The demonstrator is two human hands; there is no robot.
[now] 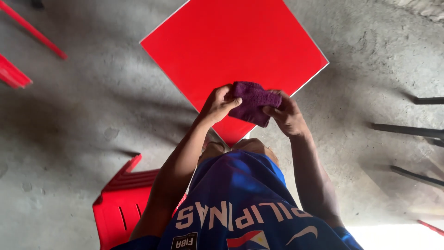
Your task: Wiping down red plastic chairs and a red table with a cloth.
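Observation:
Both my hands hold a folded dark purple cloth (pixel 252 103) in front of me. My left hand (pixel 218 104) pinches its left edge with the thumb on top. My right hand (pixel 286 115) grips its right side with fingers curled around it. Beneath the cloth lies a large glossy red square tabletop (pixel 231 41), turned like a diamond, with its near corner pointing at my knees. The cloth hangs a little above the tabletop and does not touch it.
A red plastic chair (pixel 121 203) stands at my lower left. Red plastic edges (pixel 18 69) show at the far left. Dark metal bars (pixel 407 130) cross the concrete floor (pixel 83 120) on the right.

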